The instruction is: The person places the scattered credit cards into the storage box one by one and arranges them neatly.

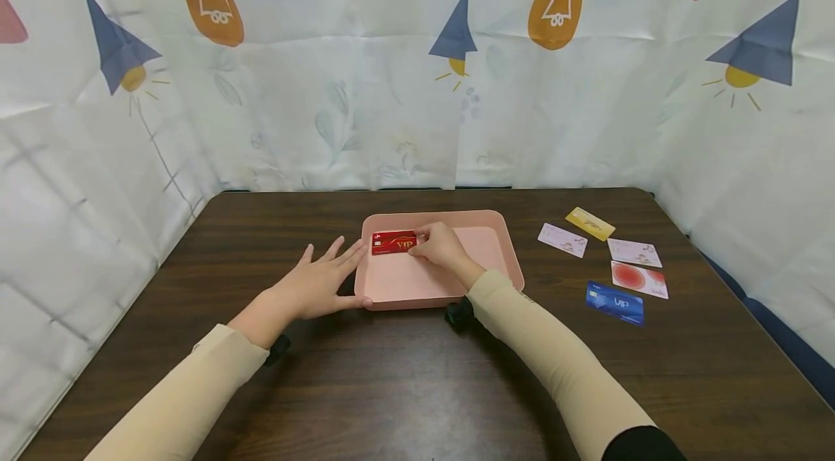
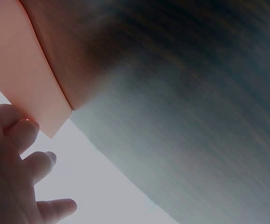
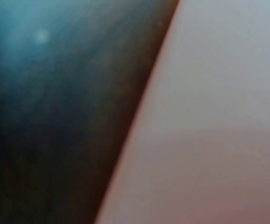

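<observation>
A red card marked VIP (image 1: pixel 391 242) is in the far left part of a shallow pink tray (image 1: pixel 404 290). My right hand (image 1: pixel 443 249) reaches over the tray and pinches the card's right end between thumb and fingers. The left hand (image 1: pixel 320 285) is spread at the tray's left side, its fingertips and thumb right at the rim. In the left wrist view, the fingers of that hand (image 2: pixel 39 165) show beside the tray's outer wall (image 2: pixel 37 70). Only the blurred tray side (image 3: pixel 186 140) and dark table fill the right wrist view; the right hand is hidden there.
Right of the tray on the dark wooden table (image 1: pixel 417 374) lie a gold card (image 1: pixel 590 223), a pale pink card (image 1: pixel 562 240), another pale card (image 1: pixel 635 253), a white card with a red circle (image 1: pixel 639 280) and a blue VIP card (image 1: pixel 615 303). A patterned curtain (image 1: pixel 417 120) hangs behind.
</observation>
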Demonstrator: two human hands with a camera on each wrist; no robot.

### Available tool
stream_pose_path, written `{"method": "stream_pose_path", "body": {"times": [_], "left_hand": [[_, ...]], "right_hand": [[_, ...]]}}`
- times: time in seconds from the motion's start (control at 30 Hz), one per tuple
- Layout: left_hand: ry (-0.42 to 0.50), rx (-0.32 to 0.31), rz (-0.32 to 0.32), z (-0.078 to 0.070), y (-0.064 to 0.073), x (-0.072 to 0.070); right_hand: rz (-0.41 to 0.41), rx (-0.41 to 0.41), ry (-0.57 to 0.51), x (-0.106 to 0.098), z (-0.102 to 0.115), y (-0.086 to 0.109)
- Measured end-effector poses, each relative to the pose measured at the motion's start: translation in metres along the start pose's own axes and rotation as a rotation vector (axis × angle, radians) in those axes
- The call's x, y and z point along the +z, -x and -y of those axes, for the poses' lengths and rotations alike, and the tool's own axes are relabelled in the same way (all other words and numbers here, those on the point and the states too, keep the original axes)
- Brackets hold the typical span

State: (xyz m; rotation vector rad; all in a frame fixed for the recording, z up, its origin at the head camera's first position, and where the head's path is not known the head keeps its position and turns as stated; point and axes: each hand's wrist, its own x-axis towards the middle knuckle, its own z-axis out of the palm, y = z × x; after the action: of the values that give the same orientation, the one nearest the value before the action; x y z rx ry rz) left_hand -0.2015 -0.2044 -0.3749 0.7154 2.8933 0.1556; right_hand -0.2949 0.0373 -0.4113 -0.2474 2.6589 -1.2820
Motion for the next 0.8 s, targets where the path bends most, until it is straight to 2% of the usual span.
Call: {"method": "stream_pose_path", "body": {"times": [0.47,0.6,0.8], "left_hand": [[-0.013,0.005,-0.003,0.0001,0.0001,0.0002],[-0.012,0.009,-0.008,0.0009,-0.0002,0.0012],[-0.015,0.012,-0.011,0.0024,-0.001,0.0025]], "right_hand": [[-0.003,-0.058,0.197,0.0018,0.0036,0.0019],[-0.013,-0.065,0.218,0.0017,0.0039,0.0022],[-0.017,-0.042,0.192,0.0012,0.0033,0.0018]]}}
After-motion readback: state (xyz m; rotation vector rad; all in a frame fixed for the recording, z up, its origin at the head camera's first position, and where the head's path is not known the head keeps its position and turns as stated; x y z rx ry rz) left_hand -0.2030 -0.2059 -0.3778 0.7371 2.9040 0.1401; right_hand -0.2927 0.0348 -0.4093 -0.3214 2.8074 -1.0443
